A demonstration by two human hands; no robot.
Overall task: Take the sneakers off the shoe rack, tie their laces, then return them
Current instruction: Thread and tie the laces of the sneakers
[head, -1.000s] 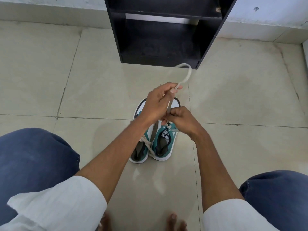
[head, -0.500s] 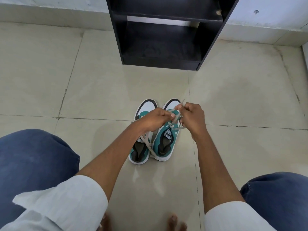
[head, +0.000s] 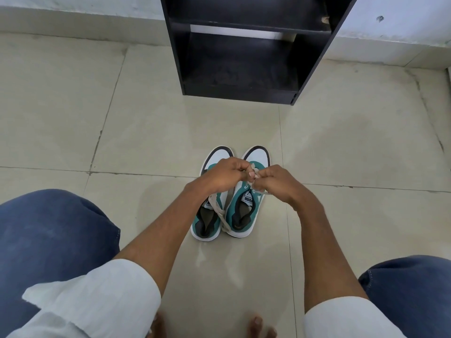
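Note:
Two teal-and-white sneakers stand side by side on the floor tiles, toes pointing at the rack. The left sneaker [head: 207,220] has a loose cream lace trailing over its side. Over the right sneaker [head: 244,213] my left hand [head: 223,175] and my right hand [head: 280,182] meet, both pinching its cream lace [head: 255,174] just above the tongue. The fingers hide most of the lace and any knot. The black shoe rack [head: 241,47] stands beyond the shoes with bare shelves.
Beige floor tiles [head: 97,123] spread on all sides. A white wall base [head: 73,15] runs behind the rack. My knees in blue jeans [head: 48,235] flank the shoes, and bare toes [head: 256,324] show at the bottom edge.
A second ago my left hand held the lace raised in a high loop toward the rack. It has come down, and both hands now work close together over the right sneaker.

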